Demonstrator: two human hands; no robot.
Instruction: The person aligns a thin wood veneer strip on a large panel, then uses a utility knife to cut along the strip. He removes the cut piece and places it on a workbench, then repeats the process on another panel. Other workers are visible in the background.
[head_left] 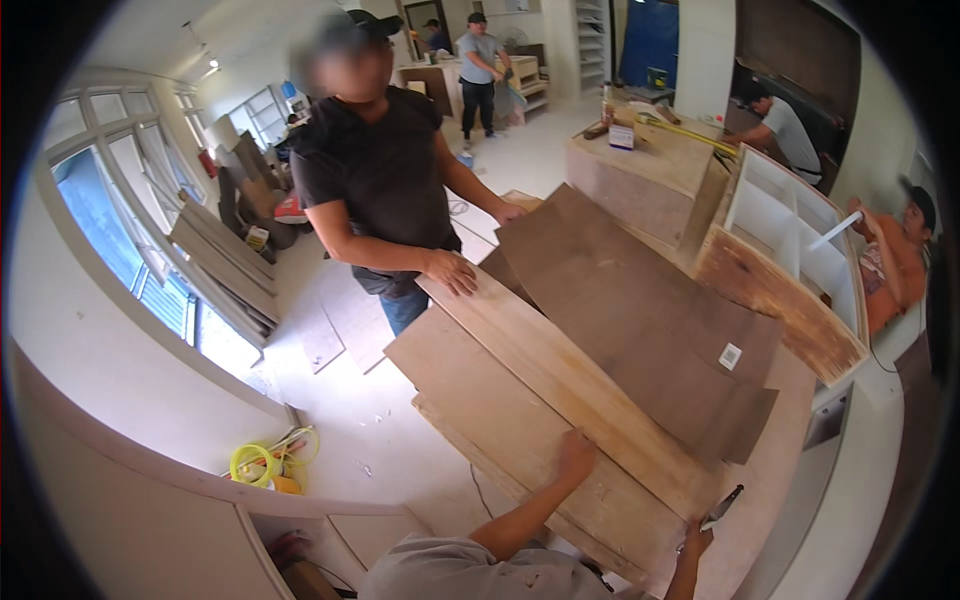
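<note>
My left hand [576,457] is closed and rests on a pale wooden board [480,375], close to its seam with the narrower plank [570,375]. Whether anything is inside those fingers is hidden. In my right hand [697,538], at the plank's near end, is a slim metal hand tool with a dark tip [722,508]; it looks like a knife, though its exact kind is unclear. Across from me a person in a black shirt [375,185] lays one hand [452,272] on the plank's far end. The person's other hand touches a brown sheet [640,300] lying beside the plank.
White open cabinet frames [790,215] with a rough wooden side panel [775,300] stand at the right, near a person in orange [895,260]. Behind is a wooden box [640,180] with items on top. Yellow hose [255,465] lies on the floor at left. Boards [225,265] lean by the windows.
</note>
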